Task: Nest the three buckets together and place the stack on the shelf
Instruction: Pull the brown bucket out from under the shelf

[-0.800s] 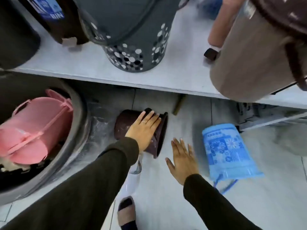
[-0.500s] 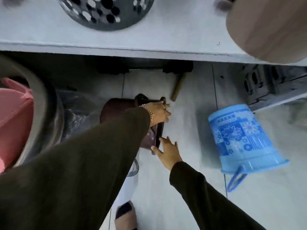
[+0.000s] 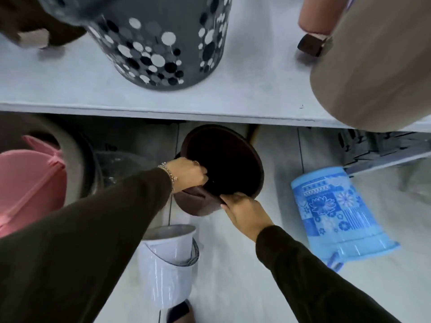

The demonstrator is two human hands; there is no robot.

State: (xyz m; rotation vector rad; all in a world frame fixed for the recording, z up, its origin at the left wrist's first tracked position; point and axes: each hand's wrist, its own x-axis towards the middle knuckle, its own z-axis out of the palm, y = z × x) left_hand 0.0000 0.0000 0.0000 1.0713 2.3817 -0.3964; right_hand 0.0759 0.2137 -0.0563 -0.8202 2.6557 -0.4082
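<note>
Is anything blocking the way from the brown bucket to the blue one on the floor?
Nothing visible does. Bare floor lies between the brown bucket, held by both hands, and the blue bucket lying on its side.

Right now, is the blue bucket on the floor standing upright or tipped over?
Tipped over. The blue bucket lies on its side on the floor, its wider rim toward the lower right and its handle at that end. Neither hand touches it.
</note>
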